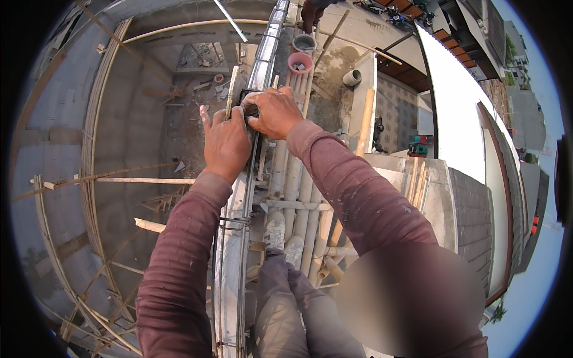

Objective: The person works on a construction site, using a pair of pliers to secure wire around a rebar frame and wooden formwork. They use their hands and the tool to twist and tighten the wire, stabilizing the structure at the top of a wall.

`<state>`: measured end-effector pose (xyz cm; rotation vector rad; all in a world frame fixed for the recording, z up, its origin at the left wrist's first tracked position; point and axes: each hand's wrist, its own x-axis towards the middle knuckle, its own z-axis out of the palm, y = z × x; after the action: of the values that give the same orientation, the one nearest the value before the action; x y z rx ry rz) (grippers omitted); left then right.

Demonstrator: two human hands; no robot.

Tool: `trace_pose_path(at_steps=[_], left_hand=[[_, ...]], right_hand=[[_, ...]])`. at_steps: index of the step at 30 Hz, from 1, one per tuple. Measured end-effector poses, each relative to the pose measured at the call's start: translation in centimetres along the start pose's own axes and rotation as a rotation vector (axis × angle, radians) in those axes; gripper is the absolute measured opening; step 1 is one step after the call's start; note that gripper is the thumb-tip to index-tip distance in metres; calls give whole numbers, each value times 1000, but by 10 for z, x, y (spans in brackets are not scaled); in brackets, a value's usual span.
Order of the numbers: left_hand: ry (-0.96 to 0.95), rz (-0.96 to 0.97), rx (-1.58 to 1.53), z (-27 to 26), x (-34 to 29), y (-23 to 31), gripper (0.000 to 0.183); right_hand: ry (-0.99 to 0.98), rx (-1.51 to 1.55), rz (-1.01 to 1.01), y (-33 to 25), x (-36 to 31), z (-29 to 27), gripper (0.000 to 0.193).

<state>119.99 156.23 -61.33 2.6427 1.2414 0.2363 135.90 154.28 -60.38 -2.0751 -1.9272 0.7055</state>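
Observation:
Both my hands meet over a long, pale, silvery beam form [233, 262] that runs away from me, with thin dark rods along it. My left hand [228, 146] is on its left edge, thumb and forefinger pinched together and another finger raised. My right hand [274, 113] comes from the right, fingers curled in close to the left fingertips. Something small and dark shows between them, too hidden to name. A thin wooden strip [233, 83] stands up just beyond my left fingers. Nearer to me, a dark wire tie [234, 222] wraps round the beam form.
My shoes [274, 230] stand on a platform of bamboo poles [292, 173] right of the beam. Farther along are a pink bucket [300, 63] and a grey bucket [304, 43], with a person's legs [310, 17] beyond. Left lies a deep drop with bamboo scaffolding [92, 179].

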Motion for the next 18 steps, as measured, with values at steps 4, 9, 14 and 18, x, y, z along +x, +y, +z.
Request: trace_pose_path(at_steps=[4,9,14,18], left_hand=[[37,6,-12,4,-1,-3,39],[-35,2,10,2,-2,-5,52],[46,12,-22,3,-2,-4,62],[44,9,-15,-2,-3,2,46]], right_hand=[[10,24,-90,1,1,3,49],[-55,77,-41,-4,4,-5,54],[84,368,-33,-4,6,-2,43],[100,376,24,-4,2,-1,34]])
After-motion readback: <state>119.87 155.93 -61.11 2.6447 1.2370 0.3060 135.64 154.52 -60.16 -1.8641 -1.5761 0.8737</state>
